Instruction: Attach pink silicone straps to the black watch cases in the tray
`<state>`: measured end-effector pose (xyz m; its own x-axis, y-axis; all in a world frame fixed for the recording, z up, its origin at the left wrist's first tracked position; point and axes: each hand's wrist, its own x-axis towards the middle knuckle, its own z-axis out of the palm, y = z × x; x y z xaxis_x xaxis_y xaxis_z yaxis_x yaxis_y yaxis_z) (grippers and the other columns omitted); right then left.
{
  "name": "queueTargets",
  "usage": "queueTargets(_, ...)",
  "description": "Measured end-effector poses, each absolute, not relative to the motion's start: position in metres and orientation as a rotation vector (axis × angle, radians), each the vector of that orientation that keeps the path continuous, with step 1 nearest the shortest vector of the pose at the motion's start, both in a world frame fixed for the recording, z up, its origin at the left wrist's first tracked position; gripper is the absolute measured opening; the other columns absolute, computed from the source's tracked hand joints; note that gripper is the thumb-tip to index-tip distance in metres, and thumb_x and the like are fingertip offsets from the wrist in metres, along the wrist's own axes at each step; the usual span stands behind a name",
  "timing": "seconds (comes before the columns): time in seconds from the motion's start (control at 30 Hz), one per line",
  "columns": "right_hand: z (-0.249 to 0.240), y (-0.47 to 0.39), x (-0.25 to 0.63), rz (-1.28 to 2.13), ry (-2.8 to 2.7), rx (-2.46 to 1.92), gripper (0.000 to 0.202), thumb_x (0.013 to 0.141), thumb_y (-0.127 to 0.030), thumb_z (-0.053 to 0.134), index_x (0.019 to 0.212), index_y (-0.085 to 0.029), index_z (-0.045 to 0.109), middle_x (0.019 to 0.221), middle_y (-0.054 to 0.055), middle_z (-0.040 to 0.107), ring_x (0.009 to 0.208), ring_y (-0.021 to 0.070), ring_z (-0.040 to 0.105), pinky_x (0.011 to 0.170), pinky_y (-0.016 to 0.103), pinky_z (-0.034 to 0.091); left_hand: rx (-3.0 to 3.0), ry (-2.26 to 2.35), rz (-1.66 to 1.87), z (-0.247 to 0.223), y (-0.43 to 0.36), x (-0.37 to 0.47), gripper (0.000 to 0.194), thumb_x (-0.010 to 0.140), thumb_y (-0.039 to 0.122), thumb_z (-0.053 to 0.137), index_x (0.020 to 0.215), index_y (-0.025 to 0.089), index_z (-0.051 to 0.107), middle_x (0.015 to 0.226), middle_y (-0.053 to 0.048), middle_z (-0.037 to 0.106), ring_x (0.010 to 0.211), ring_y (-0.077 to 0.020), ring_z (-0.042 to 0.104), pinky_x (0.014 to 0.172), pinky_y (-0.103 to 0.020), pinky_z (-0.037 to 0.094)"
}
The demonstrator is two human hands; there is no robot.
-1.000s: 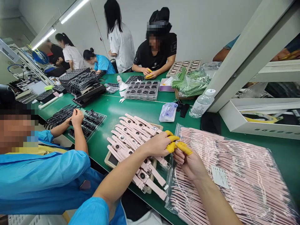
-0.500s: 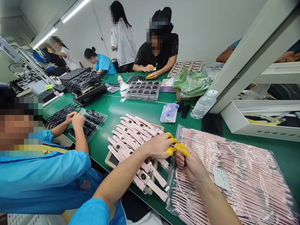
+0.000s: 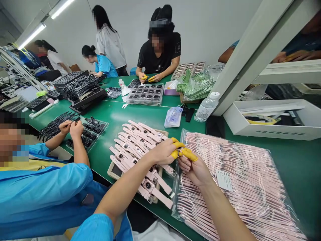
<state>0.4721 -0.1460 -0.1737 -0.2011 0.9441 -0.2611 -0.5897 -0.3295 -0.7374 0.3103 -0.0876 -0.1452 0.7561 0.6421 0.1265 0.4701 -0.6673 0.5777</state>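
My left hand (image 3: 168, 151) and my right hand (image 3: 192, 164) meet above the gap between a tray and a bag, both with yellow finger covers. Their fingertips pinch together around a small dark piece, largely hidden by the fingers and too small to name. Beneath and left of my left hand, pink-strapped watches (image 3: 147, 184) lie in slanting rows on a pale tray (image 3: 112, 171). Under my right forearm spreads a clear bag of pink straps (image 3: 240, 177) with a white label (image 3: 224, 180).
A co-worker's hands (image 3: 71, 128) handle black straps beside a tray of black watches (image 3: 91, 134) at left. Beyond are a bottle (image 3: 207, 107), a white packet (image 3: 173, 117), stacked clear trays (image 3: 145, 94) and a white box (image 3: 273, 129). A slanted frame post (image 3: 240, 70) rises at right.
The camera view has turned a little, so the scene sits further left. My hands stay pinched together over the same spot. The co-worker's hands at left have moved slightly apart.
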Motion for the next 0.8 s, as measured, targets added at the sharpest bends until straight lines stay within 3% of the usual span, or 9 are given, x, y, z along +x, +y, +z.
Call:
queueTargets(0.33, -0.176, -0.145, 0.471, 1.670, -0.724, -0.922, 0.047, 0.078, -0.057, 0.082, 0.072, -0.024, 0.050, 0.049, -0.007, 0.038, 0.042, 0.0080, 0.029, 0.038, 0.022, 0.025, 2.431, 0.852, 0.459, -0.144, -0.087, 0.309, 0.045, 0.095, 0.021, 0.044, 0.136, 0.012, 0.059, 0.123, -0.016, 0.061, 0.117, -0.0291, 0.059, 0.109, -0.047, 0.051)
queueTargets(0.57, -0.184, -0.139, 0.474, 1.289, -1.005, -1.143, 0.051, 0.078, -0.074, 0.074, 0.088, -0.025, 0.062, 0.056, -0.004, 0.052, 0.049, 0.0128, 0.043, 0.046, 0.026, 0.035, 2.249, 0.933, 0.644, -0.152, -0.083, 0.308, 0.062, 0.090, 0.015, 0.052, 0.152, 0.020, 0.045, 0.133, -0.014, 0.064, 0.120, -0.0282, 0.064, 0.106, -0.045, 0.054)
queueTargets(0.67, -0.183, -0.139, 0.475, 1.289, -1.058, -1.142, 0.053, 0.081, -0.077, 0.069, 0.086, -0.025, 0.061, 0.057, -0.004, 0.051, 0.050, 0.0138, 0.044, 0.047, 0.028, 0.036, 2.190, 0.988, 0.853, -0.149, -0.077, 0.305, 0.054, 0.092, 0.014, 0.050, 0.147, 0.016, 0.051, 0.132, -0.016, 0.066, 0.121, -0.0287, 0.065, 0.108, -0.047, 0.053)
queueTargets(0.8, -0.183, -0.140, 0.477, 1.215, -1.146, -1.146, 0.048, 0.088, -0.072, 0.064, 0.092, -0.025, 0.067, 0.061, -0.002, 0.055, 0.053, 0.0154, 0.047, 0.049, 0.029, 0.038, 2.194, 1.010, 0.987, -0.127, -0.070, 0.297, 0.042, 0.097, 0.018, 0.053, 0.138, 0.021, 0.059, 0.120, -0.011, 0.073, 0.111, -0.0241, 0.071, 0.106, -0.042, 0.055)
